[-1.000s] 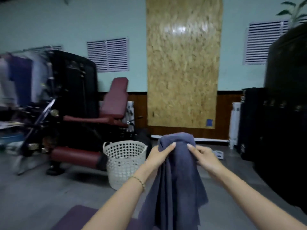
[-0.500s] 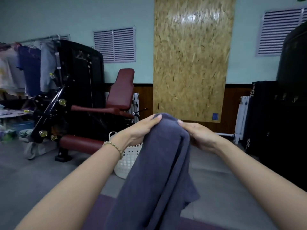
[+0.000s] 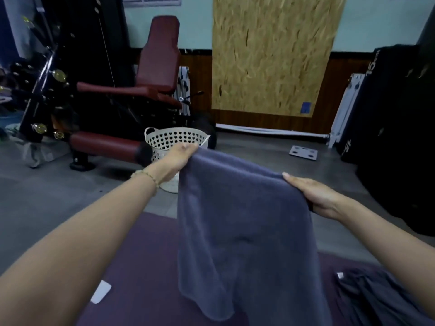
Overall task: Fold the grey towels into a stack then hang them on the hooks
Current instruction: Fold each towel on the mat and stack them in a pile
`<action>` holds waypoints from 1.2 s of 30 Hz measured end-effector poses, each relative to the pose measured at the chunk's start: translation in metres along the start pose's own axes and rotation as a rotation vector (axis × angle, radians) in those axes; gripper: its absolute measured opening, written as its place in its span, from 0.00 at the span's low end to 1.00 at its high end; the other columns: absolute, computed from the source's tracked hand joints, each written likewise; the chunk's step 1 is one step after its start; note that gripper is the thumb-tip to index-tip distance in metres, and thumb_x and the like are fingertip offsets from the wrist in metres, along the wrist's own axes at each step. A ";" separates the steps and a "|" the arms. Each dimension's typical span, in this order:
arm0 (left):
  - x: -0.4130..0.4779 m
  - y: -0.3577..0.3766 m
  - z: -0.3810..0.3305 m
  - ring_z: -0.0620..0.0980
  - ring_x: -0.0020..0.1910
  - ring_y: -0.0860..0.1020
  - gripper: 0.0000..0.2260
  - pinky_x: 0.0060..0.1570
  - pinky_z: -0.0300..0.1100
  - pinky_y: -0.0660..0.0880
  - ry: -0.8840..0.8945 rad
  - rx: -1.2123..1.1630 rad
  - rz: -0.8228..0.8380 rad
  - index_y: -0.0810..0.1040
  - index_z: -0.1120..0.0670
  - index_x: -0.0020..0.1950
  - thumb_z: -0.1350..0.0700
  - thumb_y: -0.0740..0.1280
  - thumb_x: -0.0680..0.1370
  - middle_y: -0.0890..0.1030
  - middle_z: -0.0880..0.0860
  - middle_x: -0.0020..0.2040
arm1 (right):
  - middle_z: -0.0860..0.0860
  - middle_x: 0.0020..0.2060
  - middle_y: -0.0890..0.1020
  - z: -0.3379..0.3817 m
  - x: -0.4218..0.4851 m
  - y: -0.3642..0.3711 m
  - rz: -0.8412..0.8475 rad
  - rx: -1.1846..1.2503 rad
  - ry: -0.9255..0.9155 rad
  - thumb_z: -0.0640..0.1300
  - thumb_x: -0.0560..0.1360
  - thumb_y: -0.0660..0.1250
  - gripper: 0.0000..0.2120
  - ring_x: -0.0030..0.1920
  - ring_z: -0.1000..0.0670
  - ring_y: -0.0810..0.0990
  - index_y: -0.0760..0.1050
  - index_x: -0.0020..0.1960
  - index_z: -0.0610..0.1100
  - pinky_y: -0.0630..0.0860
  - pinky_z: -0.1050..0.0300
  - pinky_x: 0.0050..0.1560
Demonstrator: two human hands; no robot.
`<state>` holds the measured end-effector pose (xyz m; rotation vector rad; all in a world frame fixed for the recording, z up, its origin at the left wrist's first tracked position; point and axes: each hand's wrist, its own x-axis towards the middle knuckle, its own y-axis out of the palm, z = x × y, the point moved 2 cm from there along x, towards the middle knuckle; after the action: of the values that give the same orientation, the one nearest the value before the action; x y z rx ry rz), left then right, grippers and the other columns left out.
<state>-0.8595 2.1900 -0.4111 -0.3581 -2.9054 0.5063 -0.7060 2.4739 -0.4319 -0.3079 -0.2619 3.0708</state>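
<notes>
Towel (image 3: 242, 222): grey, held up in the air in the middle of the view, above the purple mat (image 3: 146, 267). Its top edge is stretched between both hands and the rest hangs down in soft folds.
Change: half a second ago the hands sat close together on a bunched top fold. Now they are well apart and the towel is spread wide. The view has also tipped down, so the mat shows.
Left hand (image 3: 181, 156): arm reaches far and slightly left. The fingers pinch the towel's far left corner, just in front of the basket. A bracelet (image 3: 147, 175) sits on the wrist.
Right hand (image 3: 313, 196): nearer and to the right. It grips the other top corner, with the thumb lying along the top edge and the fingers hidden under the cloth.
Around: a white basket (image 3: 164, 140) with heart-shaped holes stands on the grey floor, with a dark red bench (image 3: 155, 67) to its far left. A chipboard panel (image 3: 270, 55) leans on the far wall, and a flat scale (image 3: 303, 152) lies on the floor at far right. A dark cloth (image 3: 376, 300) lies at near right.
In the way: the hanging towel hides the middle of the mat, and the left wrist covers part of the basket.
</notes>
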 end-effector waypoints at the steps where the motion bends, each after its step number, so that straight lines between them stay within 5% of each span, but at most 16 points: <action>1: 0.003 0.002 0.023 0.50 0.49 0.78 0.24 0.56 0.43 0.72 -0.052 0.154 0.065 0.79 0.59 0.49 0.38 0.61 0.77 0.81 0.54 0.49 | 0.53 0.45 0.86 -0.003 0.006 0.000 -0.057 0.004 -0.004 0.54 0.77 0.63 0.13 0.49 0.55 0.83 0.81 0.52 0.48 0.75 0.61 0.47; 4: 0.000 0.014 0.058 0.50 0.50 0.79 0.18 0.54 0.40 0.72 -0.129 0.252 0.136 0.81 0.58 0.46 0.45 0.60 0.80 0.83 0.55 0.49 | 0.48 0.46 0.86 -0.010 0.027 0.002 -0.190 0.022 -0.038 0.52 0.77 0.65 0.13 0.46 0.52 0.83 0.82 0.52 0.45 0.77 0.62 0.45; 7: 0.015 0.016 0.043 0.49 0.46 0.77 0.17 0.48 0.38 0.72 0.004 0.034 -0.063 0.80 0.57 0.43 0.49 0.58 0.82 0.81 0.53 0.44 | 0.50 0.44 0.86 0.012 0.042 0.001 -0.256 0.110 -0.161 0.48 0.76 0.66 0.09 0.42 0.53 0.84 0.82 0.49 0.45 0.78 0.65 0.40; 12: 0.046 0.001 -0.003 0.46 0.42 0.70 0.15 0.43 0.39 0.68 0.193 -0.128 -0.258 0.74 0.58 0.46 0.48 0.57 0.82 0.72 0.55 0.42 | 0.48 0.44 0.86 0.064 0.050 -0.002 -0.234 0.199 -0.297 0.52 0.75 0.67 0.11 0.45 0.51 0.84 0.83 0.47 0.46 0.79 0.60 0.44; 16: 0.041 0.000 0.026 0.44 0.40 0.74 0.18 0.45 0.38 0.72 0.154 -0.128 -0.269 0.76 0.60 0.46 0.48 0.57 0.82 0.76 0.53 0.39 | 0.49 0.40 0.86 0.036 0.055 0.020 -0.174 0.268 -0.303 0.51 0.72 0.68 0.11 0.40 0.53 0.84 0.83 0.42 0.45 0.79 0.63 0.40; 22: -0.015 0.029 0.172 0.36 0.29 0.71 0.18 0.30 0.28 0.67 -0.140 0.074 -0.224 0.76 0.62 0.40 0.50 0.59 0.81 0.74 0.52 0.34 | 0.51 0.34 0.85 -0.127 0.084 0.081 -0.140 0.216 0.027 0.46 0.77 0.65 0.09 0.36 0.53 0.81 0.81 0.42 0.43 0.78 0.64 0.40; 26: -0.061 0.052 0.286 0.46 0.34 0.69 0.17 0.28 0.30 0.65 -0.370 0.099 -0.177 0.74 0.60 0.37 0.50 0.62 0.80 0.71 0.54 0.34 | 0.46 0.42 0.84 -0.252 0.090 0.127 -0.124 0.191 0.312 0.47 0.76 0.67 0.10 0.43 0.48 0.81 0.82 0.49 0.41 0.77 0.58 0.48; 30: -0.092 0.069 0.366 0.48 0.35 0.68 0.16 0.34 0.35 0.68 -0.581 0.122 -0.083 0.71 0.57 0.34 0.52 0.64 0.80 0.69 0.53 0.33 | 0.46 0.47 0.84 -0.332 0.088 0.151 -0.092 0.152 0.482 0.48 0.77 0.65 0.12 0.49 0.46 0.82 0.82 0.53 0.41 0.77 0.55 0.51; 33: -0.098 0.074 0.392 0.49 0.43 0.71 0.11 0.46 0.38 0.68 -0.683 0.093 -0.028 0.79 0.59 0.44 0.54 0.63 0.80 0.75 0.53 0.41 | 0.48 0.51 0.80 -0.355 0.083 0.151 -0.041 0.081 0.524 0.46 0.81 0.59 0.13 0.51 0.49 0.78 0.76 0.60 0.42 0.72 0.61 0.49; 36: -0.081 0.080 0.388 0.50 0.41 0.71 0.11 0.41 0.34 0.69 -0.682 0.070 -0.040 0.76 0.59 0.43 0.54 0.61 0.81 0.76 0.54 0.40 | 0.48 0.58 0.77 -0.357 0.087 0.130 -0.092 0.065 0.502 0.44 0.81 0.59 0.14 0.55 0.50 0.75 0.72 0.65 0.43 0.70 0.57 0.58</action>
<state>-0.8459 2.1218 -0.8091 -0.1284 -3.5152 0.8642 -0.7234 2.4098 -0.8158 -1.0038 -0.1451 2.7807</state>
